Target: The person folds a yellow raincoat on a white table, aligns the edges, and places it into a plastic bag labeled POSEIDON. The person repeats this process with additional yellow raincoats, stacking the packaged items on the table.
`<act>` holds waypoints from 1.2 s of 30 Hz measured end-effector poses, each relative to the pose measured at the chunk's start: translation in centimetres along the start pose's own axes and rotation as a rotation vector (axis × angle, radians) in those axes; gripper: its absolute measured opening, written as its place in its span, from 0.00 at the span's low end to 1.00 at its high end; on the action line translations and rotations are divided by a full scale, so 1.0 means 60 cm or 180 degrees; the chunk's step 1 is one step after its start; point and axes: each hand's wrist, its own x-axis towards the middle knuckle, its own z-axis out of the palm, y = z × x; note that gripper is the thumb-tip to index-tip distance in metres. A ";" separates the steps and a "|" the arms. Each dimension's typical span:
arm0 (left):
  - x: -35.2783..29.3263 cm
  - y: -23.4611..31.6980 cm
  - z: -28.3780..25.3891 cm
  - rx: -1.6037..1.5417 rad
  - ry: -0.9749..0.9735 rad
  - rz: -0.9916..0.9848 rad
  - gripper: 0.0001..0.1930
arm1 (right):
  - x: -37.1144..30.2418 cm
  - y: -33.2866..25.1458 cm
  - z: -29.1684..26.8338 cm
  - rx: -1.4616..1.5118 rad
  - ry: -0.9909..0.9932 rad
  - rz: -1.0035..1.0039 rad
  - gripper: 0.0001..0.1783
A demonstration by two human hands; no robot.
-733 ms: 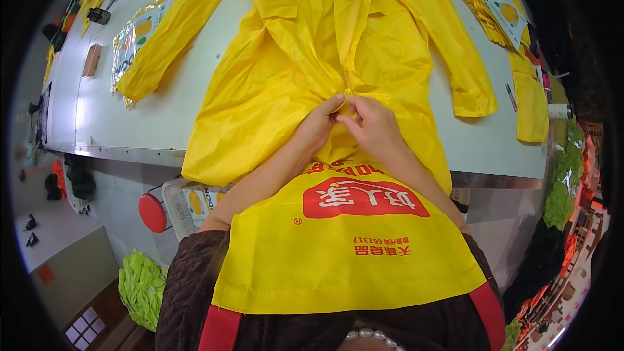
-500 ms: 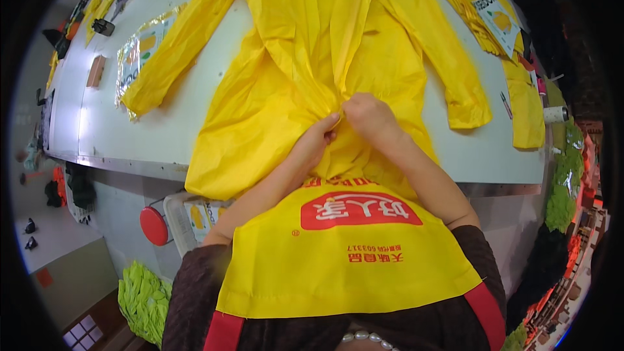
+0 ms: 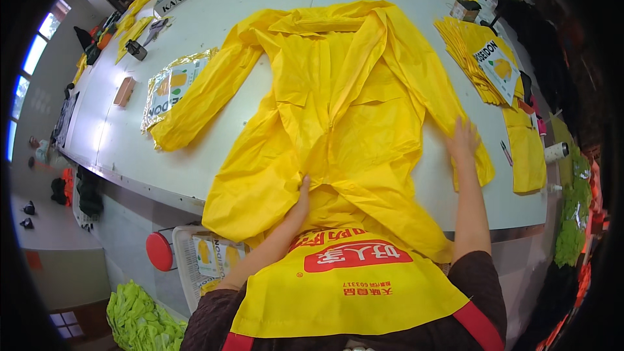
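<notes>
A yellow raincoat (image 3: 370, 123) lies spread front-up on the white table, its sleeves out to both sides and its lower end hanging over the near edge against my apron. The front is partly joined by a zipper low in the middle, and above that the two front edges part. My left hand (image 3: 300, 207) grips the coat's lower front, thumb showing on top and the other fingers mostly hidden by cloth. On the right sleeve, near its cuff, rests my right hand (image 3: 463, 143), flat with fingers stretched out.
Left of the coat are a clear printed package (image 3: 170, 94), a brown block (image 3: 124, 91) and a dark clamp-like object (image 3: 136, 50). Stacked yellow garments (image 3: 465, 58) with a printed sheet lie at right, near a thread cone (image 3: 556, 152). A white basket (image 3: 186, 260) and red stool (image 3: 159, 251) stand below.
My right hand has left the coat's middle front and moved right onto the sleeve. My left hand has shifted down and left on the lower front. The view has tilted up, showing more table.
</notes>
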 end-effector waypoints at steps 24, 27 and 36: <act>0.308 -0.099 -0.359 -0.0213 -0.0318 -0.1545 0.15 | -0.226 -0.072 -0.145 0.3202 -0.0316 -0.0501 0.18; 0.255 -0.082 -0.392 0.1154 -0.0841 -0.1704 0.21 | -0.103 -0.214 -0.057 0.2663 -0.0187 -0.0636 0.25; 0.152 -0.055 -0.348 -0.0868 0.0923 0.0637 0.13 | 0.019 -0.222 0.033 0.1255 -0.0202 -0.0382 0.33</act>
